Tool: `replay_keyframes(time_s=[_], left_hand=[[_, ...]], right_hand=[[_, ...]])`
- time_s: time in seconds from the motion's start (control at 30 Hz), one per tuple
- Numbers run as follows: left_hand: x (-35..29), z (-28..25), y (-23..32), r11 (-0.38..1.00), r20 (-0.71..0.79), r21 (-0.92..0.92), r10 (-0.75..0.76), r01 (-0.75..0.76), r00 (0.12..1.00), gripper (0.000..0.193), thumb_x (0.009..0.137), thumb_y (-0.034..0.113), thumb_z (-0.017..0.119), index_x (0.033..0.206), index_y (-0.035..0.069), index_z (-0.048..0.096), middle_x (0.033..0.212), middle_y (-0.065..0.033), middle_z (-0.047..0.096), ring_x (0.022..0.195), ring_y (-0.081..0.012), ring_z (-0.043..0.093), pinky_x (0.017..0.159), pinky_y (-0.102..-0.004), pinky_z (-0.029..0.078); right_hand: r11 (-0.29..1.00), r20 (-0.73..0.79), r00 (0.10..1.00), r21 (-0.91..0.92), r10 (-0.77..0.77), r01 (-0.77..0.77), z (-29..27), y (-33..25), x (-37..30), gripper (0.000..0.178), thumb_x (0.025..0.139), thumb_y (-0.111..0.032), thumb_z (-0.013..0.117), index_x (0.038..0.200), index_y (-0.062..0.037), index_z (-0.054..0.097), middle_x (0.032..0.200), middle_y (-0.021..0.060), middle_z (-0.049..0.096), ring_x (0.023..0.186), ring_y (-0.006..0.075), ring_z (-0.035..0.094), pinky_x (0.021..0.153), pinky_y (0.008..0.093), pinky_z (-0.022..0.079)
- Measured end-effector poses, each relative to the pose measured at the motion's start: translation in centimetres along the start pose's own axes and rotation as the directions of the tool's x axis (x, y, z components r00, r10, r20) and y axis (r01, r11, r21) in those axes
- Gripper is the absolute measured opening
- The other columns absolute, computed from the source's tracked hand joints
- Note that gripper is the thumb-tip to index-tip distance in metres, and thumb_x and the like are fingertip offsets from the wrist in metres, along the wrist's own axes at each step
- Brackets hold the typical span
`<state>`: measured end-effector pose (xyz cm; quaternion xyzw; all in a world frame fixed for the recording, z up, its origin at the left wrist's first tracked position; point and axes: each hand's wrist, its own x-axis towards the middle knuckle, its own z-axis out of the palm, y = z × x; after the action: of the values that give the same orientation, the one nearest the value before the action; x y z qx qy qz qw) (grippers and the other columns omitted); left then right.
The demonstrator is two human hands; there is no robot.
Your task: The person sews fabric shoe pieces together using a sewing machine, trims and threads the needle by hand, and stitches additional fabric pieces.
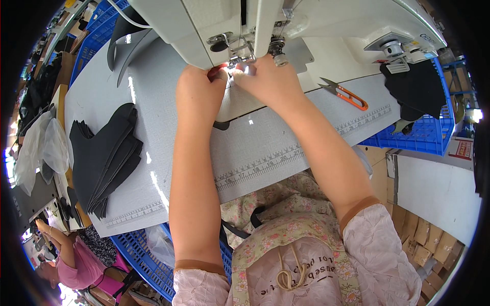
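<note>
Both hands meet under the head of a white sewing machine (337,23), close to its lit metal presser foot (240,57). My left hand (200,89) has its fingers bent in and pressed together just left of the foot. On the other side my right hand (268,80) pinches with thumb and fingers close to the needle area. Whatever lies between the fingertips is hidden by the hands and the glare. A small dark rounded edge (221,125) shows below my left wrist. Orange-handled thread snips (352,97) lie to the right of my right forearm.
A fanned stack of black cut pieces (104,153) lies on the grey ruler-marked table (163,122) at left. Curved black pieces (125,43) rest behind it. At right, black pieces (416,89) hang over a blue basket (429,135). Another person (81,260) sits at lower left.
</note>
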<state>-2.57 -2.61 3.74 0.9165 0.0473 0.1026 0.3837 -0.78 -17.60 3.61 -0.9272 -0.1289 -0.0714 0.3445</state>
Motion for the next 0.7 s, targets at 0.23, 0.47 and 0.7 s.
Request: replay_keyframes(time_s=[0.23,0.47,0.7], left_hand=[[0.0,0.3,-0.5,0.998,-0.048,-0.004,0.057,-0.058,0.997,0.027,0.083,0.012,0.069,0.108,0.001,0.071,0.086,-0.0154,0.073,0.071,-0.0226,0.067,0.068,-0.0356,0.053],[0.0,0.4,-0.2,0.996,0.015,-0.088,0.013,-0.011,1.0,0.024,0.084,0.01,0.07,0.106,0.001,0.072,0.085,-0.0127,0.073,0.072,-0.0198,0.067,0.068,-0.0334,0.052],[-0.1,0.7,0.1,0.998,0.0,-0.061,0.01,-0.01,1.0,0.023,0.084,0.009,0.07,0.105,0.0,0.071,0.084,-0.0128,0.072,0.072,-0.0208,0.067,0.069,-0.0344,0.051]], right_hand=[[1.0,-0.012,1.0,0.014,0.02,-0.02,0.4,0.2,0.0,0.019,0.076,-0.031,0.07,0.079,-0.0122,0.072,0.074,0.008,0.068,0.072,0.0272,0.067,0.066,0.0394,0.053],[0.989,-0.116,0.989,-0.126,-0.09,0.075,1.3,0.9,0.0,0.025,0.077,-0.035,0.071,0.076,-0.0101,0.071,0.071,0.0102,0.066,0.07,0.0292,0.066,0.064,0.0419,0.052],[0.973,-0.229,0.948,-0.122,-0.222,0.198,1.5,1.1,0.0,0.022,0.078,-0.03,0.071,0.075,-0.0085,0.069,0.065,0.0081,0.064,0.063,0.028,0.065,0.057,0.0404,0.051]])
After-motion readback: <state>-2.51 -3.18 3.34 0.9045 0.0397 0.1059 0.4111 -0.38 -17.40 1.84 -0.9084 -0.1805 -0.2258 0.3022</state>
